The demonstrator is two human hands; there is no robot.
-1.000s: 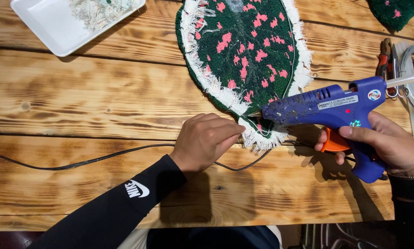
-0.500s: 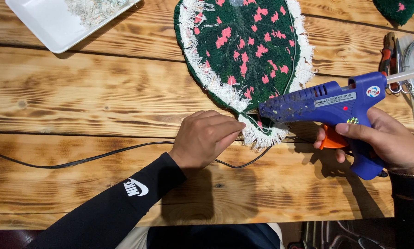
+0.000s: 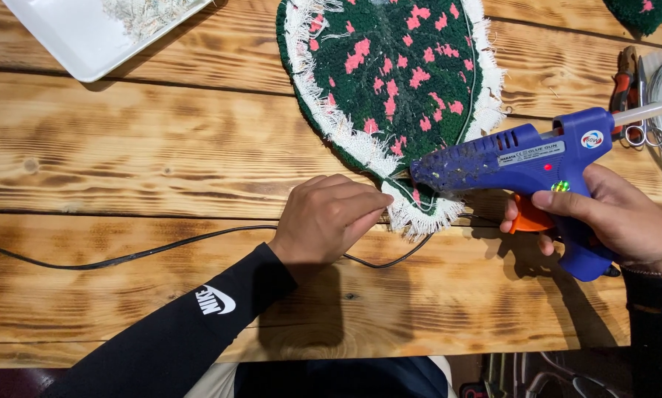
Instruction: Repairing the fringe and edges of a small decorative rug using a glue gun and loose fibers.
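Gripping the blue glue gun point(image 3: 522, 158), right hand point(image 3: 611, 221) stays; left hand point(image 3: 327, 217) still pinches rug fringe point(image 3: 419, 214).

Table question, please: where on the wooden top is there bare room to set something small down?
The widest bare stretch of the table lies between the white tray, the tufted rug and the black cord. Another bare band runs along the near edge, below the cord. It is crowded at right: glue gun, right hand, pliers; the left hand presses the rug's fringe.
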